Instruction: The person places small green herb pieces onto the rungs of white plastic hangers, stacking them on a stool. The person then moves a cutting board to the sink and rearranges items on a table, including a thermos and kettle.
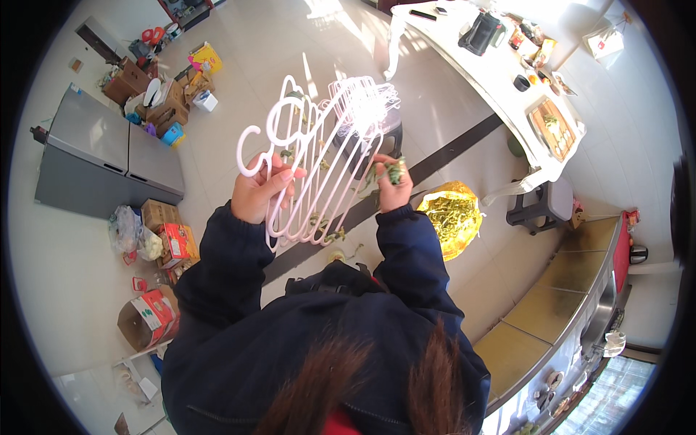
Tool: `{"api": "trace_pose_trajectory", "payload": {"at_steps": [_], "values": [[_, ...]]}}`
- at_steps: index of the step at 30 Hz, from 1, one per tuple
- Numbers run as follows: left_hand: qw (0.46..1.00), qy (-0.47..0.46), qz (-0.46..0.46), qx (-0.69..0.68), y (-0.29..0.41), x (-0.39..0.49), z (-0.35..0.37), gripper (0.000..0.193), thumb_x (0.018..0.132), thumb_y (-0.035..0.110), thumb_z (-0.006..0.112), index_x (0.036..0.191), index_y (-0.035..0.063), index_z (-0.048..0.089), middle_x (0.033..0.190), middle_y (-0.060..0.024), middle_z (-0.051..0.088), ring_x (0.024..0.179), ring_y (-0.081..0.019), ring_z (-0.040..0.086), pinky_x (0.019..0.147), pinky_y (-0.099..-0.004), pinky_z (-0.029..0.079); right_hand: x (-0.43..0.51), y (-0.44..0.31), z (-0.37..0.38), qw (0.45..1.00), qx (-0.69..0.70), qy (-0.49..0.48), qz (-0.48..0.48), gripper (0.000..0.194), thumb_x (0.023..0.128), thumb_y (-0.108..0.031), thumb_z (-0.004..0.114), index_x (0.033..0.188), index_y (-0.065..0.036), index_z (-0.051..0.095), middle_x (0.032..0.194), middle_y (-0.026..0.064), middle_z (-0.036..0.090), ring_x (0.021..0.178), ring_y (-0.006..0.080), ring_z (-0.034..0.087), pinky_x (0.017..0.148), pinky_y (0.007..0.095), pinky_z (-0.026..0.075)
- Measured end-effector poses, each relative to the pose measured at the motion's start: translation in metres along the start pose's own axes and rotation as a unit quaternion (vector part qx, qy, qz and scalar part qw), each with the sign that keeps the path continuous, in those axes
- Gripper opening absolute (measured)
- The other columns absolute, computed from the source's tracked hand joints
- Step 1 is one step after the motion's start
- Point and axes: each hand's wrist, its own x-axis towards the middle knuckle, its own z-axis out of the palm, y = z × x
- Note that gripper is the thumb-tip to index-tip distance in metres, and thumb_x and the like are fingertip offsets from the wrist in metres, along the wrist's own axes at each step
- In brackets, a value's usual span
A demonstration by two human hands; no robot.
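Note:
My left hand (260, 190) grips several pale pink clothes hangers (304, 179) near their hooks, and they fan out in front of me. Limp green vegetable strips (322, 222) hang on some of the hanger bars. Bunched in my right hand (396, 190) are more green strips (396, 171), close to the right side of the hangers. On the floor to the right stands a yellow bag (455, 246) that is open at the top and full of similar strips (443, 215). Beyond my hands, a pile of pink hangers (356, 95) rests on a grey stool (396, 133), partly washed out by sunlight.
At the upper right is a white table (462, 57) bearing a dark jug (480, 33) and a wooden board (544, 128). A second grey stool (544, 204) stands beside it. Counter cabinets (554, 304) run along the right. A refrigerator (103, 147) and cardboard boxes (149, 321) line the left.

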Motion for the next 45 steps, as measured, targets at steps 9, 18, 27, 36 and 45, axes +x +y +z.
{"api": "trace_pose_trajectory", "payload": {"at_steps": [9,18,27,36,45], "values": [[0.998,0.028,0.045,-0.02,-0.001,0.004,-0.012,0.013,0.089,0.006,0.058,0.097,0.009,0.049,0.095,-0.0201,0.064,0.065,-0.0103,0.058,0.05,-0.0213,0.046,-0.02,0.014,-0.042,0.964,0.174,0.004,0.202,0.029,0.085,-0.009,0.063,0.111,-0.009,0.051,0.078,0.0026,0.058,0.06,0.0091,0.051,0.052,0.022,0.041],[0.997,0.047,0.055,-0.025,0.001,0.007,-0.016,0.012,0.089,0.007,0.059,0.094,0.0092,0.048,0.095,-0.0193,0.064,0.061,-0.01,0.057,0.049,-0.0209,0.045,-0.086,0.0,0.014,0.922,-0.245,-0.289,0.08,0.021,0.08,-0.014,0.067,0.099,-0.007,0.062,0.083,0.0092,0.063,0.074,0.0204,0.063,0.071,0.0305,0.049],[0.996,0.061,0.044,-0.039,-0.004,0.002,-0.021,0.011,0.089,0.008,0.058,0.094,0.0101,0.048,0.096,-0.0189,0.064,0.061,-0.0092,0.056,0.049,-0.0204,0.044,-0.082,-0.004,0.024,0.951,-0.169,-0.259,0.026,0.016,0.081,-0.009,0.064,0.096,-0.003,0.063,0.08,0.0082,0.062,0.066,0.0162,0.057,0.064,0.03,0.047],[0.994,0.076,0.066,-0.041,-0.004,0.006,-0.029,0.008,0.09,0.008,0.057,0.095,0.0106,0.052,0.097,-0.0187,0.064,0.06,-0.0087,0.054,0.049,-0.02,0.043,-0.067,0.0,0.004,0.94,0.148,-0.155,0.264,0.021,0.087,-0.016,0.06,0.102,-0.001,0.059,0.08,0.0003,0.058,0.059,0.005,0.046,0.052,0.0206,0.036],[0.992,0.061,0.078,-0.078,-0.007,0.018,-0.04,0.009,0.089,0.008,0.058,0.097,0.0132,0.057,0.096,-0.0186,0.065,0.058,-0.0089,0.053,0.049,-0.0197,0.043,-0.071,0.01,-0.008,0.957,-0.049,-0.175,0.227,0.021,0.086,-0.019,0.063,0.099,-0.003,0.059,0.071,0.0054,0.061,0.066,0.0168,0.062,0.058,0.0289,0.046]]}}
